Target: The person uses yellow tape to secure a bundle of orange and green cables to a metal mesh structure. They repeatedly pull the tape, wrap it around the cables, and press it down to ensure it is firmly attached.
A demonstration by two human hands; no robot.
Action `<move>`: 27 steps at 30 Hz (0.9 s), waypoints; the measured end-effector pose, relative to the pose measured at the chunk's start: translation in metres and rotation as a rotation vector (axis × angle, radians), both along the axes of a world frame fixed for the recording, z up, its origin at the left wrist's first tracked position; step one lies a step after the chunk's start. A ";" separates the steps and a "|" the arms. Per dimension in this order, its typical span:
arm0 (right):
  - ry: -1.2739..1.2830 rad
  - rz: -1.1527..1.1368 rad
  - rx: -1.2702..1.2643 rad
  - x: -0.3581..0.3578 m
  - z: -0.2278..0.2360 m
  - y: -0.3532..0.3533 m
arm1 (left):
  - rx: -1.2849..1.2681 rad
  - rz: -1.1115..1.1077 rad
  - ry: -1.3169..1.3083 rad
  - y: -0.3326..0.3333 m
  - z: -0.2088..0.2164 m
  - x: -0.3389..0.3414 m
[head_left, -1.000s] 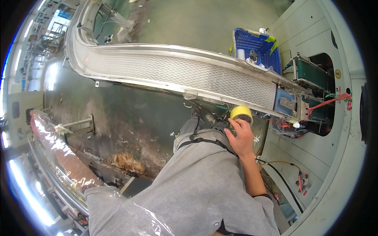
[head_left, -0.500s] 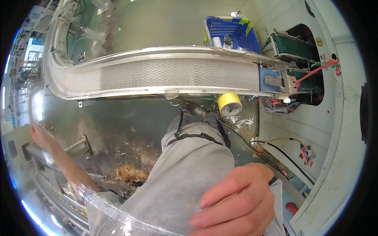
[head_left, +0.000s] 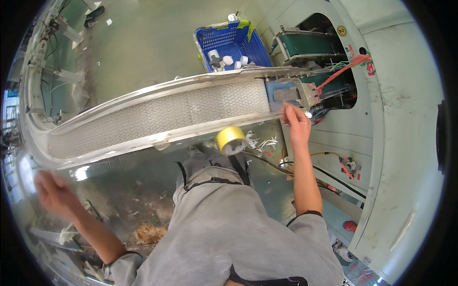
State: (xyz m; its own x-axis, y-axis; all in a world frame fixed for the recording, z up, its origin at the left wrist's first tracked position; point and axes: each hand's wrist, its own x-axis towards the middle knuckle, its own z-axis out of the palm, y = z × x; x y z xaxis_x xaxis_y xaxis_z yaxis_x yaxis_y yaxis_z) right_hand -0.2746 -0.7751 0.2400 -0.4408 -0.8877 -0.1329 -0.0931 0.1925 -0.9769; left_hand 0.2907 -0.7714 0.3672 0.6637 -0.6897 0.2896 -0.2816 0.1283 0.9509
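The right hand (head_left: 296,125) is raised to the conveyor (head_left: 157,117) end, fingers curled at the blue end plate (head_left: 285,93); whether anything is pinched cannot be told. The left hand (head_left: 53,193) is flung out low at the left, blurred, fingers loosely spread, nothing seen held. A yellow tape roll (head_left: 231,140) is seen just under the conveyor's near rail, above the knee (head_left: 210,176), apart from both hands. A blue crate (head_left: 230,44) with white pieces is set beyond the belt. Red and green wires (head_left: 344,72) are bunched right of the end plate, close to the right hand, inside a pale machine housing (head_left: 405,143). Black cables (head_left: 267,164) are run beside the right forearm.
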 end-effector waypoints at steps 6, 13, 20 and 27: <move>-0.100 -0.128 -0.065 -0.081 -0.015 -0.089 | -0.290 -0.013 -0.311 -0.116 0.107 -0.136; -0.366 -0.492 -0.161 -0.172 -0.076 -0.160 | -0.371 -0.661 -0.541 -0.223 0.121 -0.315; -0.548 -0.442 0.007 -0.191 -0.110 -0.164 | -0.594 -0.512 -0.912 -0.246 0.154 -0.433; 0.239 -0.069 -0.185 -0.148 -0.081 -0.093 | -0.514 -0.548 -0.992 -0.262 0.150 -0.446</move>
State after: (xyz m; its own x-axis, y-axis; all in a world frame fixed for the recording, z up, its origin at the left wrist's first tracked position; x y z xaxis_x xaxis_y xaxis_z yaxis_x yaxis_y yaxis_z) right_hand -0.4226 -0.8679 0.1591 -0.4999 -0.8543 0.1424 -0.3173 0.0277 -0.9479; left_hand -0.1552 -1.0332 0.5168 -0.3353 -0.4644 0.8197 -0.6413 0.7499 0.1625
